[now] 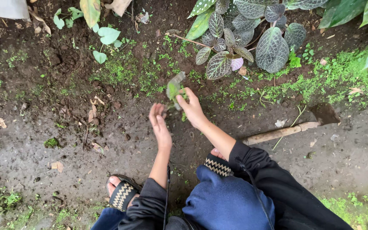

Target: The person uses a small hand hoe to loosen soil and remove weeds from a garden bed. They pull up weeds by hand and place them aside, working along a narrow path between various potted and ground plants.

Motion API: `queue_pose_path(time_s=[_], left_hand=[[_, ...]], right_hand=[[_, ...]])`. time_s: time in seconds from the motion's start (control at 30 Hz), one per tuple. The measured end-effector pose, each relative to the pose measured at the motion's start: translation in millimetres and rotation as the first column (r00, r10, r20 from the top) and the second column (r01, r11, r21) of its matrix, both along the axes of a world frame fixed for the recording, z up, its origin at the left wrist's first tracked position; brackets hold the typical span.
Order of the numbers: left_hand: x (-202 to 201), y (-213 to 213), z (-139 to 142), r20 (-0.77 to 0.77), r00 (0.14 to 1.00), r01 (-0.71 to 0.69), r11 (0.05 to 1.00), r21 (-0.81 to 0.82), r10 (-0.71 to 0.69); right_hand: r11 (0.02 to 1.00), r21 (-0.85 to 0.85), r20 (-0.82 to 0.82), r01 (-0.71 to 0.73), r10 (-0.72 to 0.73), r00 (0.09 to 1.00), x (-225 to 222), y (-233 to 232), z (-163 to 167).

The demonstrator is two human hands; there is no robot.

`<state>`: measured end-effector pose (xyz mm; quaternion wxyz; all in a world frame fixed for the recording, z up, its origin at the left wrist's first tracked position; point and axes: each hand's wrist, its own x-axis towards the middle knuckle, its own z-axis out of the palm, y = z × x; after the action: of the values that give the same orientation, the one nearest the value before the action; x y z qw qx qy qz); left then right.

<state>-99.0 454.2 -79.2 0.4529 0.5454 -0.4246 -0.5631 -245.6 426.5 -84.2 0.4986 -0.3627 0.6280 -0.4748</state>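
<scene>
Blue trousers (228, 200) and black sleeves (273, 179) were seen nearest the lens, with a sandalled foot (122, 192) planted on the damp soil (43, 140) at the lower left. Further up, the left hand (160, 125) was held edge-on with the fingers (155, 111) straight, close together and unclenched; nothing was gripped by it, and the fingertips were raised just beside the clump. A small clump of green moss and earth (175, 88) was pinched between the thumb and fingers of the right hand (192, 110), above bare ground and below the dark veined plant (252, 40). The clump appeared ragged, bright green on one face and grey-brown at its upper edge. To the right, a wooden-handled digging tool (286, 131) was laid on the ground, its blade sunk in dirt.
</scene>
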Motion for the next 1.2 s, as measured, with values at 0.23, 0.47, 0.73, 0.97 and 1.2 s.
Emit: queue_pose_path(time_s=[0.23,0.47,0.73,0.97,1.2], left_hand=[[-11,-22,43,-0.618,0.623,-0.121,0.840,0.530,0.479],[16,-29,42,-0.757,0.534,-0.037,0.905,0.424,0.377],[28,-26,7,-0.659,0.536,-0.053,0.800,0.597,0.528],[93,-41,-19,-0.670,0.264,-0.241,0.720,0.651,0.694],[161,-65,-14,-0.701,0.144,-0.373,0.694,0.615,0.699]], right_hand=[[0.936,-0.154,-0.321,-0.315,0.254,0.912,67,6,26],[0.820,-0.084,-0.657,-0.567,0.383,0.650,80,8,41],[0.851,-0.190,-0.525,-0.490,0.333,0.783,39,2,45],[0.629,0.076,-0.782,-0.773,0.518,0.345,-71,41,10],[0.466,0.090,-0.893,-0.880,0.429,0.136,-82,86,-25]])
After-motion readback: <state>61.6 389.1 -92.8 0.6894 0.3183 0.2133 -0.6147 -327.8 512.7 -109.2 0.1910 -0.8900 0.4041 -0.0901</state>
